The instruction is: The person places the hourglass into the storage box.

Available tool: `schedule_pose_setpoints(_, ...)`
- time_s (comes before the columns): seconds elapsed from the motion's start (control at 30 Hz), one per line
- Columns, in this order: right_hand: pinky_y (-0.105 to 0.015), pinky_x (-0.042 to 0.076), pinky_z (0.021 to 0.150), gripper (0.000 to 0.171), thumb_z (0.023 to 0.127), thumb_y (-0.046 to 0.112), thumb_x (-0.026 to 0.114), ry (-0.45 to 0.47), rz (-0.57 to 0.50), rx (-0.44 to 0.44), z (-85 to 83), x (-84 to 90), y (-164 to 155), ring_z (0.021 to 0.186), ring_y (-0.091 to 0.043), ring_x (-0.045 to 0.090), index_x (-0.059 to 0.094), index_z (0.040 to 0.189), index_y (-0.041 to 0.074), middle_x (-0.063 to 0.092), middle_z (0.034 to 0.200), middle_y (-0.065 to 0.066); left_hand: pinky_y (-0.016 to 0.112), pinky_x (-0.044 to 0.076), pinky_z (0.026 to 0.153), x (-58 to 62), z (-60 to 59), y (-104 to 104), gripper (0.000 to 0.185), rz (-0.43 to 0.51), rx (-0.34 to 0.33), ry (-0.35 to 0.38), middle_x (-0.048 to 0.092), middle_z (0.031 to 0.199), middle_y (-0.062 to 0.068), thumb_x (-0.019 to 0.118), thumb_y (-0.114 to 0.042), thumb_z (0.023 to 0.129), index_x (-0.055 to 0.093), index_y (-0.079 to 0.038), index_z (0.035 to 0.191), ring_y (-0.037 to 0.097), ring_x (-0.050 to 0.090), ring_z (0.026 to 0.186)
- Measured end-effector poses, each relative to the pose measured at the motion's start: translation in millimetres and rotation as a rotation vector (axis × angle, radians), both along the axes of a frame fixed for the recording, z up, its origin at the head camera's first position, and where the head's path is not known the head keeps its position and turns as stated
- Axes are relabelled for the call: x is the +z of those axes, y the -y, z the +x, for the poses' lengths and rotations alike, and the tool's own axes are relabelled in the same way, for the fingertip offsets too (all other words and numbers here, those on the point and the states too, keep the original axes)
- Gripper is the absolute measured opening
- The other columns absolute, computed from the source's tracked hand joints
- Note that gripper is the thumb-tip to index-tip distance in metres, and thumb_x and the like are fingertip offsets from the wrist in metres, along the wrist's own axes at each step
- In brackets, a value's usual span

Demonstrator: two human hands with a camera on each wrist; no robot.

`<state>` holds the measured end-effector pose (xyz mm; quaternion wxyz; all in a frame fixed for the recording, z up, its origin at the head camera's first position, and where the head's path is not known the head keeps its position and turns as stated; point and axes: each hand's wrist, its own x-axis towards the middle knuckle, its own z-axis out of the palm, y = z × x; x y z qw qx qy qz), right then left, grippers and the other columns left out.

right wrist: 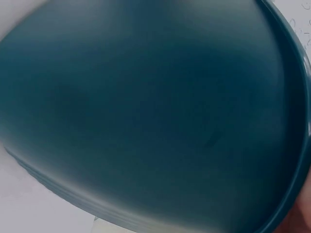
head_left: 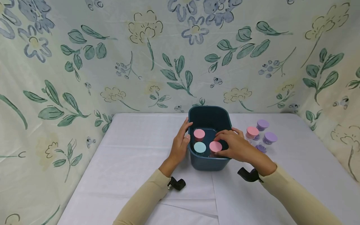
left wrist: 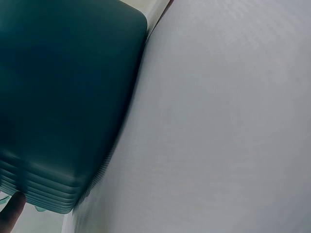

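Note:
A dark teal plastic bin (head_left: 209,164) stands on the white-covered table, its near wall facing me. My left hand (head_left: 180,143) rests against the bin's left side with fingers extended; one fingertip (left wrist: 17,200) shows at its ribbed wall in the left wrist view. Reaching over the right rim, my right hand (head_left: 236,145) pinches a small clear jar with a pink lid (head_left: 215,146) inside the near right corner. To its left in the bin are a jar with a light blue lid (head_left: 200,147) and another pink-lidded jar (head_left: 199,134). The bin's wall (right wrist: 146,116) fills most of the right wrist view.
Right of the bin, a cluster of small clear jars includes one with a pink lid (head_left: 252,132) and several with purple lids (head_left: 270,137). A floral cloth (head_left: 157,62) hangs behind the table (head_left: 135,162) and along its sides.

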<state>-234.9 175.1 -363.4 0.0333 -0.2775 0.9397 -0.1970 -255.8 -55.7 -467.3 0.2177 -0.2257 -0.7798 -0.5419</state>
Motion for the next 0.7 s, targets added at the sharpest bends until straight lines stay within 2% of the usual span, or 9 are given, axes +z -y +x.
schedule_pose_setpoints(0.17, -0.065, 0.007, 0.109, 0.034, 0.077, 0.026, 0.080, 0.013, 0.022, 0.001, -0.6, 1.5, 1, 0.124, -0.039, 0.047, 0.070, 0.106, 0.009, 0.062, 0.122, -0.015, 0.045, 0.024, 0.114, 0.0, -0.6, 1, 0.049, -0.003, -0.013, 0.008, 0.019, 0.160, -0.003, 0.032, -0.023, 0.099, 0.036, -0.021, 0.148, 0.013, 0.020, 0.145)
schedule_pose_setpoints(0.43, -0.065, 0.007, 0.109, 0.035, 0.076, 0.025, 0.082, 0.011, 0.053, 0.001, -1.5, 1.7, 3, 0.123, -0.038, 0.047, 0.071, 0.105, 0.010, 0.063, 0.120, -0.015, 0.048, 0.024, 0.114, 2.7, 0.1, 1, 0.048, 0.004, -0.013, -0.024, 0.022, 0.159, 0.008, 0.033, -0.019, 0.099, 0.038, -0.009, 0.146, 0.019, 0.022, 0.145)
schedule_pose_setpoints(0.7, -0.064, 0.006, 0.110, 0.033, 0.076, 0.024, 0.081, 0.016, 0.102, -0.012, -2.1, 2.8, 5, 0.122, -0.038, 0.048, 0.072, 0.104, 0.010, 0.063, 0.120, -0.015, 0.047, 0.023, 0.114, 35.3, 22.3, 0, 0.048, 0.027, -0.050, 0.003, 0.023, 0.157, 0.017, 0.035, -0.002, 0.095, 0.039, 0.005, 0.142, 0.036, 0.024, 0.143)
